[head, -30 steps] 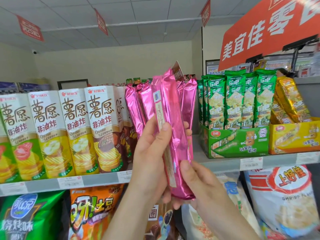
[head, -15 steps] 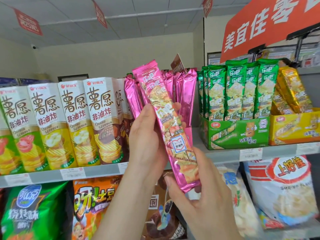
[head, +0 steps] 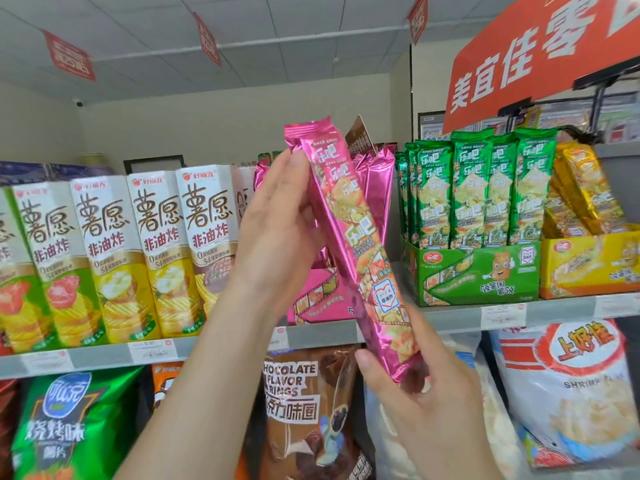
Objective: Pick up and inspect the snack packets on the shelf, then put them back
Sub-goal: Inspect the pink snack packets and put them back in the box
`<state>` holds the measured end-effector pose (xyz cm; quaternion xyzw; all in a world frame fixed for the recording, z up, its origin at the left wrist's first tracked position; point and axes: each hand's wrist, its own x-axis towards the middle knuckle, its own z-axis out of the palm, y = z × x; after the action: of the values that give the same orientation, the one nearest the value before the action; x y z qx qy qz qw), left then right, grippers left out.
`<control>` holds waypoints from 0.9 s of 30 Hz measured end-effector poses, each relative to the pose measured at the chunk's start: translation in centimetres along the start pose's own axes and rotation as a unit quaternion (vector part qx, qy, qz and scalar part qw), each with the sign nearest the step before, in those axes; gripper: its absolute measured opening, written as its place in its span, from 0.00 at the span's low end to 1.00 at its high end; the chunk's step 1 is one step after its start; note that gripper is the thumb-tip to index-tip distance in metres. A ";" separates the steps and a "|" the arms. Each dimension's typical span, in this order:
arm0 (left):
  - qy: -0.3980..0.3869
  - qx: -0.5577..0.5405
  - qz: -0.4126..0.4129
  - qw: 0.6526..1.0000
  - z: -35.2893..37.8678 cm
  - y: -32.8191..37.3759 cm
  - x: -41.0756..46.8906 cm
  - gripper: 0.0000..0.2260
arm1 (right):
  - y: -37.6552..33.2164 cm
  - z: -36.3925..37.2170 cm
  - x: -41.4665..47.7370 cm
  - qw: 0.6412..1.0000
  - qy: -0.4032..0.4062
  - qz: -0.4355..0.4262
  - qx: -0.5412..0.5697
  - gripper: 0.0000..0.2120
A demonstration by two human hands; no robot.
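I hold a long pink snack packet (head: pixel 360 244) in front of the shelf, tilted, its top leaning left and its printed front facing me. My left hand (head: pixel 277 233) grips its upper part from the left, fingertips near the top seal. My right hand (head: pixel 419 396) holds its bottom end from below. Behind it, more pink packets (head: pixel 379 181) stand upright in a pink display box (head: pixel 318 299) on the grey shelf (head: pixel 104 355).
Tall white chip boxes (head: pixel 152 254) stand left of the pink box. Green packets in a green box (head: pixel 478 216) and yellow packets (head: pixel 581 195) stand to the right. Larger bags (head: pixel 304 410) fill the shelf below. An orange sign (head: pixel 540 53) hangs above right.
The packet was turned from its plain back seam to its printed front. My left hand slid up toward its top, and the packet tilted further left.
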<state>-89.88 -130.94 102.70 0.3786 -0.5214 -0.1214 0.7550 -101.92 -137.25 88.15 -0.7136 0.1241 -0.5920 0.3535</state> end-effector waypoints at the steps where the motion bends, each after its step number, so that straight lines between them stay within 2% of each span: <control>1: -0.006 0.016 0.017 1.000 -0.2 0.1 0.2 0.12 | 0.0 -0.2 0.0 1.000 -0.010 0.007 0.017 0.28; 3: -0.003 0.049 0.046 0.998 -0.6 0.2 0.6 0.08 | -0.3 -0.5 -0.2 0.998 -0.028 0.008 0.061 0.27; 6: 0.019 0.142 0.077 0.987 -1.1 0.3 1.2 0.10 | -0.9 -0.8 -0.5 0.989 -0.034 0.001 0.147 0.24; 9: 0.061 0.208 0.079 0.973 -1.3 0.2 1.7 0.06 | -1.6 -1.4 -0.4 0.953 -0.032 -0.014 0.300 0.25; 11: 0.087 0.250 0.073 0.962 -1.4 -0.1 2.1 0.05 | -2.2 -2.3 0.1 0.939 -0.041 -0.029 0.339 0.27; 16: 0.102 0.316 0.069 0.941 -1.4 -0.9 2.7 0.07 | -2.7 -3.7 1.0 0.948 -0.021 -0.022 0.318 0.28; 20: 0.107 0.322 0.071 0.938 -1.1 -0.6 3.2 0.07 | -2.7 -3.7 0.8 0.943 -0.025 -0.027 0.331 0.27; 23: 0.089 0.293 0.076 0.949 -0.9 -0.4 3.2 0.06 | -2.9 -4.0 0.8 0.943 -0.026 -0.030 0.329 0.20; 27: 0.047 0.196 0.039 0.979 -0.5 -0.2 2.7 0.06 | -2.9 -4.5 1.0 0.955 -0.032 -0.055 0.290 0.19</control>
<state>-88.23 -132.38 104.37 0.5039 -0.5131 0.0310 0.6942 -106.52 -137.33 91.05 -0.6047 -0.1041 -0.5977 0.5159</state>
